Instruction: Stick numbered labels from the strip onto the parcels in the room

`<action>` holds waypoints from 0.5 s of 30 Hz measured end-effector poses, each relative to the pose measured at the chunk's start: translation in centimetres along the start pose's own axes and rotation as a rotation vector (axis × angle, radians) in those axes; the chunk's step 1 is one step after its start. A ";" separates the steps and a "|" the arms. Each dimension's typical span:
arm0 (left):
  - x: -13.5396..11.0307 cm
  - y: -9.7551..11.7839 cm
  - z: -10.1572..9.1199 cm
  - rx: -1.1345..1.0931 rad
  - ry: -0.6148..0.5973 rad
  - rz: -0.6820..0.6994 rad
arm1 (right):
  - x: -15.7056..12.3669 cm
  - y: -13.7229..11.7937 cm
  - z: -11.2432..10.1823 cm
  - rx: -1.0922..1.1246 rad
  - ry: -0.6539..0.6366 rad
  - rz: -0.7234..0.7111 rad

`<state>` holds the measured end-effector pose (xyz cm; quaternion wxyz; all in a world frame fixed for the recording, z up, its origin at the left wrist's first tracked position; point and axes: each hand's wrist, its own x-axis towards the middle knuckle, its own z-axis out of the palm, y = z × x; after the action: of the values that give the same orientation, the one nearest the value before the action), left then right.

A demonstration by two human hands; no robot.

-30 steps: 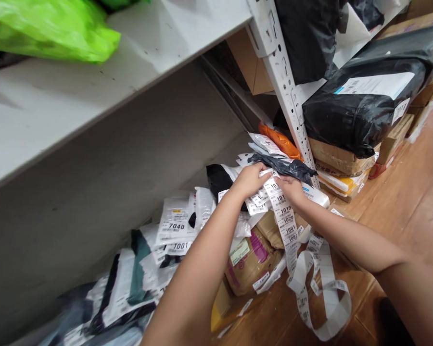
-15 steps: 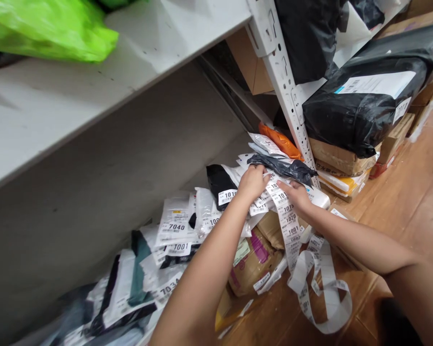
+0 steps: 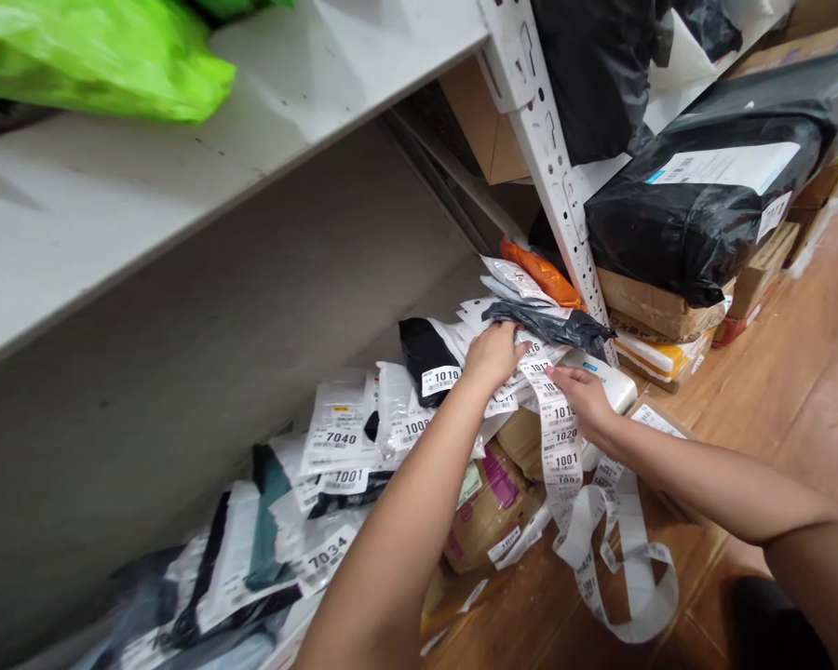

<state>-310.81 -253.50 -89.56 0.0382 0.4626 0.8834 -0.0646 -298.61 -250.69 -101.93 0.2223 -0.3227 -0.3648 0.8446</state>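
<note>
Strip (image 3: 560, 447) lies below grey bag (image 3: 550, 325), long axis running down away from bag. Our right hand (image 3: 585, 395), nearer, pinches strip's edge; left hand (image 3: 493, 356), just below bag, across strip from it: clamped or not, we cannot tell.

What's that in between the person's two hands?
In the head view, part of the white label strip lies between the left hand and the right hand.

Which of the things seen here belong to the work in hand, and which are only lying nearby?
Seemingly in the work:
label strip, at the right hand's fingertips
labelled packets beside the left hand

Seemingly just nearby:
bright green bag, on the shelf
large black parcel
</note>
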 end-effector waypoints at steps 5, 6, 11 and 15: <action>0.4 -0.4 0.0 -0.027 -0.001 0.017 | -0.8 -1.2 -0.5 0.123 0.041 0.117; 0.5 -0.5 0.0 -0.026 -0.005 0.023 | -0.9 -1.4 -0.6 0.121 0.011 0.143; 0.5 -0.6 0.1 0.019 -0.006 0.024 | -2.1 -1.4 -1.8 -0.020 -0.187 0.098; -1.1 0.2 0.6 -0.076 0.177 -0.141 | -2.8 -1.7 -2.5 -0.226 -0.375 -0.193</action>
<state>-309.98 -254.34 -90.02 -0.0270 0.4014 0.9155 0.0073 -294.64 -250.10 -100.90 0.1927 -0.1467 -0.5209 0.8185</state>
